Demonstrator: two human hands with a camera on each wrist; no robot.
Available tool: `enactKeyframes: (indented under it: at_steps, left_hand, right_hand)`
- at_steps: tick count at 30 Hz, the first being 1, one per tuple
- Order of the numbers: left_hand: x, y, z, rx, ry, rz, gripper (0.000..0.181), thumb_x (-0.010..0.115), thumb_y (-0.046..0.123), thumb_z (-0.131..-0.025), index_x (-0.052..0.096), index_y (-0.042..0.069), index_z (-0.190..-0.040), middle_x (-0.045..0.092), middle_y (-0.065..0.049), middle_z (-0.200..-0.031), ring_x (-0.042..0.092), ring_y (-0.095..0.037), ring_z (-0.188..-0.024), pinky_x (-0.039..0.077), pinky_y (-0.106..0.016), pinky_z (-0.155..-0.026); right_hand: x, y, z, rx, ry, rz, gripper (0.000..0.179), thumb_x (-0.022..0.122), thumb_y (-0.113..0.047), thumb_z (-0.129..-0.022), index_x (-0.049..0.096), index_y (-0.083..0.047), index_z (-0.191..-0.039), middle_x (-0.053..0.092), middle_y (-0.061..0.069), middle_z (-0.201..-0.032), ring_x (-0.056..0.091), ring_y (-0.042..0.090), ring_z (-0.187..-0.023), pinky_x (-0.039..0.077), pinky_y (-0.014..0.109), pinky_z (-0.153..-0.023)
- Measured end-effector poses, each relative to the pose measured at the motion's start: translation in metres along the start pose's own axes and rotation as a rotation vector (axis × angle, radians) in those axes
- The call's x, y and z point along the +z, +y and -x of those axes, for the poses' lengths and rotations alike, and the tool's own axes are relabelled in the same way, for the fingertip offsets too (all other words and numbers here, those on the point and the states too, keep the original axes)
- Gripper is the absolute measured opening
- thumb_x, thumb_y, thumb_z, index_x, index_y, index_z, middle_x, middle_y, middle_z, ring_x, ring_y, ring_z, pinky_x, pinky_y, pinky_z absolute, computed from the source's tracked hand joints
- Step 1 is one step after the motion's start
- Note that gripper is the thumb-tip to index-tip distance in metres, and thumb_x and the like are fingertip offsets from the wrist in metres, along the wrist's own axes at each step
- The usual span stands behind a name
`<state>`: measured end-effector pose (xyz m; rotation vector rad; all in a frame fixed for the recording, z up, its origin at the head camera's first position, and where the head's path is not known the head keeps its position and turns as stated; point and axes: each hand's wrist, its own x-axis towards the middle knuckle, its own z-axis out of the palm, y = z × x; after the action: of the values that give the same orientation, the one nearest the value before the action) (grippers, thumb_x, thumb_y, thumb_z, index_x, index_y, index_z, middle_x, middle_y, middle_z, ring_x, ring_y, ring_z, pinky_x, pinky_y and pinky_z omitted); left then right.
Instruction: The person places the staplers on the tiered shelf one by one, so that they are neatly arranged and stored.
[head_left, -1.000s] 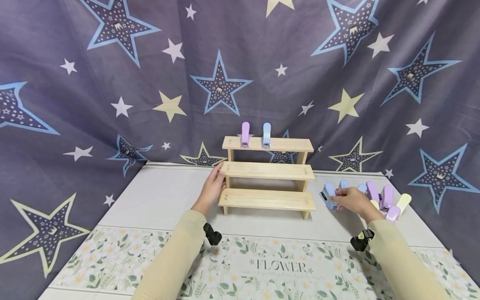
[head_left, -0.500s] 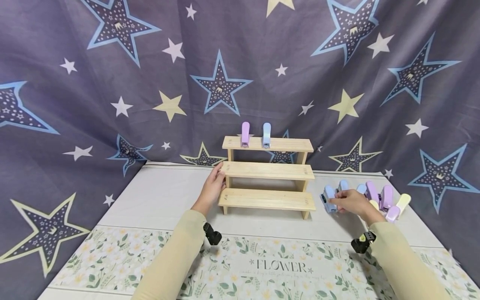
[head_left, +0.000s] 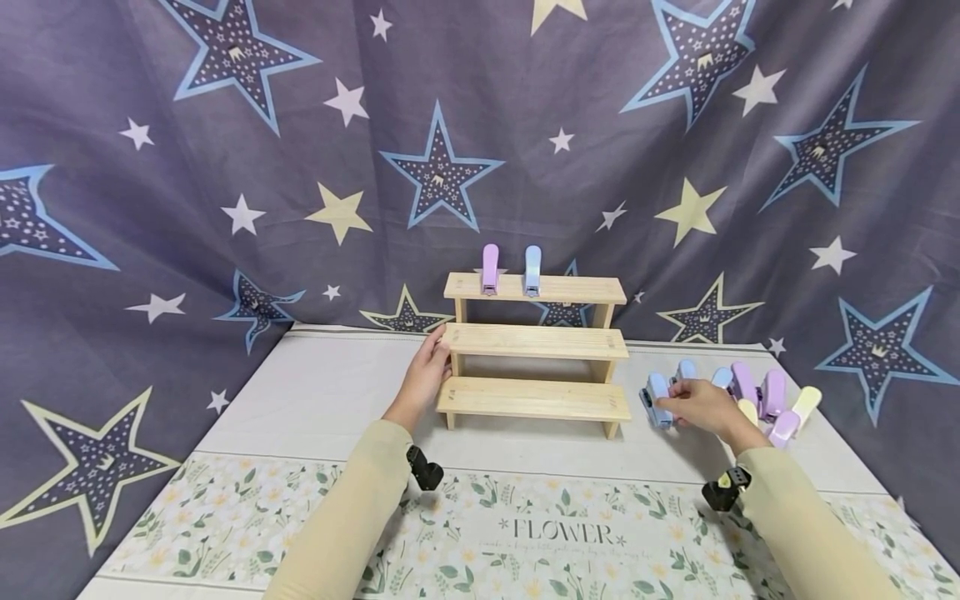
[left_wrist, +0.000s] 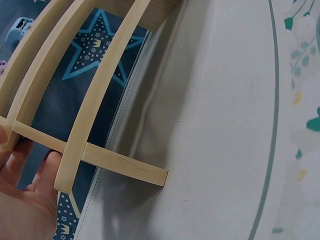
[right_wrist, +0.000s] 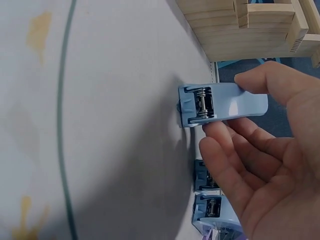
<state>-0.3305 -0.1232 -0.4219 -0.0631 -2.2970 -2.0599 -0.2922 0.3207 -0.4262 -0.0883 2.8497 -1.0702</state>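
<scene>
A three-step wooden rack [head_left: 534,398] stands mid-table. My left hand [head_left: 424,379] holds its left side at the middle step; the left wrist view shows the fingers [left_wrist: 47,172] at the frame. Between thumb and fingers, my right hand [head_left: 705,406] pinches a light blue plastic spring clip [right_wrist: 225,102], its coil toward the table and its handle end away. In the head view that clip [head_left: 657,400] is right of the rack, near the table. On the top step a purple clip [head_left: 490,268] and a blue clip [head_left: 532,270] stand upright.
Behind the right hand are more clips: blue [head_left: 686,371], purple [head_left: 772,393], and pale yellow [head_left: 806,406]. A floral printed strip [head_left: 300,500] crosses the table's front. A starry curtain [head_left: 577,183] hangs directly behind the rack.
The blue clip in my right hand has shifted slightly toward me, and the right hand has moved a little with it. The left hand and the rack have stayed put.
</scene>
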Motion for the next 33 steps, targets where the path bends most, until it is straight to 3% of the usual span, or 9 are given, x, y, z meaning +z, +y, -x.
enactKeyframes:
  at_steps: [13, 21, 33]
  left_hand:
    - [0.000, -0.003, -0.002, 0.014, 0.006, -0.005, 0.051, 0.037, 0.028, -0.111, 0.028, 0.017, -0.160, 0.039, -0.018, -0.154, 0.044, -0.036, -0.137, 0.042, -0.046, -0.110]
    - [-0.001, -0.001, 0.001, 0.007, -0.005, 0.003, 0.052, 0.038, 0.029, -0.110, 0.028, 0.017, -0.160, 0.038, -0.019, -0.154, 0.044, -0.037, -0.136, 0.040, -0.047, -0.112]
    - [-0.001, -0.004, -0.002, 0.017, -0.002, -0.008, 0.052, 0.038, 0.031, -0.110, 0.028, 0.017, -0.160, 0.038, -0.017, -0.155, 0.045, -0.036, -0.135, 0.042, -0.045, -0.110]
  right_hand:
    - [-0.015, -0.017, 0.006, -0.081, 0.073, 0.021, 0.040, 0.067, -0.031, -0.094, 0.059, 0.005, -0.107, 0.069, 0.014, -0.096, 0.067, 0.021, -0.075, 0.055, 0.031, -0.070]
    - [-0.023, -0.039, 0.009, -0.150, 0.242, 0.086, 0.036, 0.066, -0.033, -0.093, 0.060, -0.001, -0.106, 0.068, 0.017, -0.101, 0.063, 0.029, -0.090, 0.051, 0.035, -0.073]
    - [-0.038, -0.084, 0.015, -0.250, 0.419, 0.047, 0.029, 0.065, -0.031, -0.094, 0.059, -0.005, -0.105, 0.065, 0.012, -0.094, 0.059, 0.025, -0.084, 0.048, 0.034, -0.069]
